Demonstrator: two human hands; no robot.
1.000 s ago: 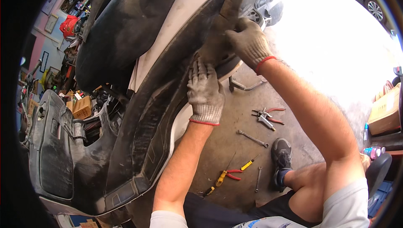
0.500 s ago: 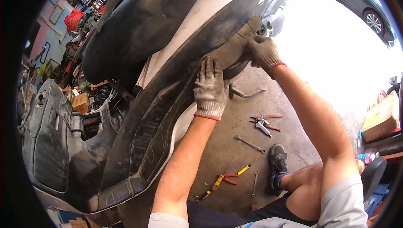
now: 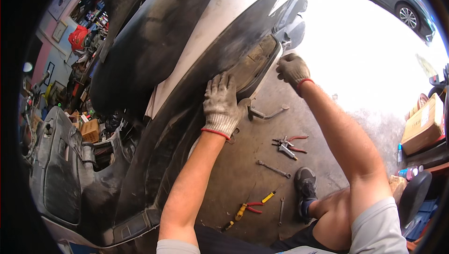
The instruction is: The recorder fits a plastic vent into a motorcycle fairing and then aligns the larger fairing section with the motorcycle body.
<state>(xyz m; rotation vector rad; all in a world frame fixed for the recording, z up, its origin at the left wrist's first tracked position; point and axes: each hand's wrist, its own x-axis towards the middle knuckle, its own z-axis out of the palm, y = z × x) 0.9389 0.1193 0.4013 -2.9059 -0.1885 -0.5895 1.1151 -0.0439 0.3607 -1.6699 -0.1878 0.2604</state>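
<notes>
A scooter's dusty black side panel slants across the middle, with a brown, dirt-coated footrest section at its far end. My left hand, in a grey knit glove with a red cuff, lies open on the panel beside this section, fingers stretched. Just right of the section's pale outer edge, my gloved right hand is closed, fingers curled in. Whatever it may hold is hidden. It appears apart from the panel. Below sticks out a metal stand arm.
On the concrete floor lie red-handled pliers, a wrench, yellow-and-red pliers, a yellow screwdriver and a smaller wrench. A cardboard box stands right. The black scooter seat rises upper left. A parked car is beyond.
My right hand has come away from under the panel's edge. The footrest section now lies flush, its pale rim showing. My left hand stays pressed on the panel. The view has shifted slightly.
</notes>
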